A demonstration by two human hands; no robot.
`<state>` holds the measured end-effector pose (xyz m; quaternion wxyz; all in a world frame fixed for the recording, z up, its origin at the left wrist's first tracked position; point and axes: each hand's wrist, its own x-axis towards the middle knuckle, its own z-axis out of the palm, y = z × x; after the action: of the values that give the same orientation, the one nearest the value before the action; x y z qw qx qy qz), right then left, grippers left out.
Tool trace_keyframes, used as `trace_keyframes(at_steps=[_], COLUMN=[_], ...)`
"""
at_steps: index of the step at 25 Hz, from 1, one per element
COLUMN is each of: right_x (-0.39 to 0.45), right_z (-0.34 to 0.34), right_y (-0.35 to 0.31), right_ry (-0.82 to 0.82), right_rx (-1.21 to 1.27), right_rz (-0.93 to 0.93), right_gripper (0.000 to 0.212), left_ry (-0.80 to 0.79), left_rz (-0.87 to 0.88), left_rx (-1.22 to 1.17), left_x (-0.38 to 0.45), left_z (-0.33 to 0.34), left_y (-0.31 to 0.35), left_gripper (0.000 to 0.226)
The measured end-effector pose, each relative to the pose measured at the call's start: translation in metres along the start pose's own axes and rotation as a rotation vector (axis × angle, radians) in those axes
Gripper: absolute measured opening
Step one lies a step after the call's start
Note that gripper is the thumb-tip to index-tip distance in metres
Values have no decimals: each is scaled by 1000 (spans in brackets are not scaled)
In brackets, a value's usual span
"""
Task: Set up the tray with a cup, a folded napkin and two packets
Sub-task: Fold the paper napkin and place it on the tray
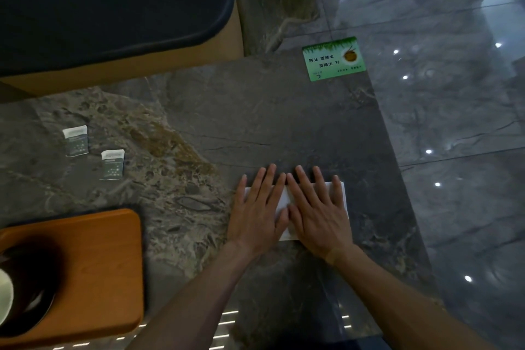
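A white napkin [284, 202] lies flat on the marble table [255, 122] near its right edge. My left hand [260, 213] and my right hand [318, 213] press on it side by side, palms down, fingers spread, covering most of it. Two small grey-and-white packets [76, 140] [112, 164] lie apart on the table at the left. An orange wooden tray [108, 264] sits at the lower left. On it stands a dark saucer [31, 293] with a pale cup [4, 295], mostly cut off by the frame edge.
A green printed card [332, 58] lies at the table's far right corner. A bench with a dark cushion [113, 8] runs behind the table. Glossy floor [454, 122] lies beyond the right table edge.
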<state>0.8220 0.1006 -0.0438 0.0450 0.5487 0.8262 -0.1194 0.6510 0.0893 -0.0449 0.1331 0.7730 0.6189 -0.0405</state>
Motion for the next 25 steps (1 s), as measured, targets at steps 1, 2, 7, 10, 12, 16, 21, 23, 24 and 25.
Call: trace_keyframes(at_steps=[1,2,7,10,12,16,21,23,24,25], right_x=[-1,-4,-20,-20,-19,-20,-41,-56,-64,-72], right_z=[-1,-1,-2,0,-1,-10,-21,-21,-19,-17], right_y=[4,10,42,41,41,42,55,60,61,61], right_ry=[-12,-22,-44,-48,-64,-113,-113,-146,-163,-181], right_rx=[-5,-15,26,30,37,51,135,145,141,134], right_rz=[-7,-3,128,139,143,126,176,200,199,195], right_gripper=[67,69,75,75,74,75,76,74,73,72], left_ry=[1,0,-2,-8,-30,-76,-45,-91,-122,-147], left_rz=[4,5,-6,-38,-50,-66,-149,-176,-189,-206], left_rx=[-1,-2,-4,2,1,18,20,-1,-15,-30], left_x=[-1,-2,-13,-21,-22,-21,-19,-15,-11,-7], left_z=[0,0,3,4,1,-12,-41,-49,-52,-55], left_y=[-1,-4,-26,-38,-39,-36,-42,-45,-44,-42], left_gripper=[66,67,71,73,74,74,75,75,74,72])
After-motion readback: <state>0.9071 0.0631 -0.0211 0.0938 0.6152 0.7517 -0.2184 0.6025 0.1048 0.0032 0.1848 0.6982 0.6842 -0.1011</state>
